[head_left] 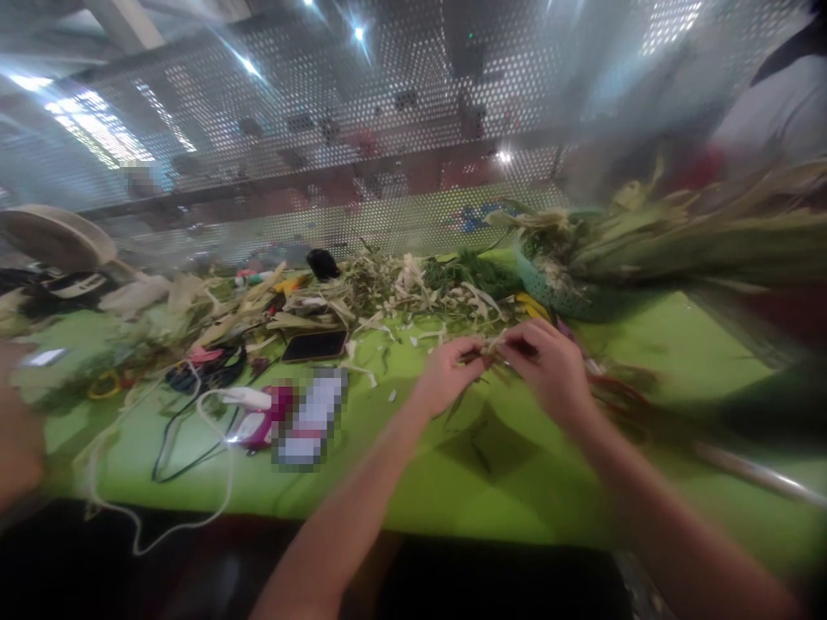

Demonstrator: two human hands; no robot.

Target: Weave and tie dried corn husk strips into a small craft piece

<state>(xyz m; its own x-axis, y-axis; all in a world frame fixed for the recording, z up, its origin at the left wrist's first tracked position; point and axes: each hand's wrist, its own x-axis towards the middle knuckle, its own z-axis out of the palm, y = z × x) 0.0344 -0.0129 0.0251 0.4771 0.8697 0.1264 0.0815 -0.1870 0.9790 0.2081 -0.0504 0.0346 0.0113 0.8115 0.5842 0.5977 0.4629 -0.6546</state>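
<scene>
Left hand [445, 372] and right hand [549, 357] pinch a thin pale-green plant strip [494, 346] (blurred), apparently working it; steady control seems needed next.

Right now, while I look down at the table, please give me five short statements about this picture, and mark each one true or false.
1. The left hand and the right hand pinch a pale plant strip. True.
2. The basket stands left of both hands. False: it stands beyond the right hand, to the right.
3. A phone with a dark screen lies left of the hands. True.
4. The table is red. False: it is green.
5. A white cable hangs past the table's near edge. True.
</scene>
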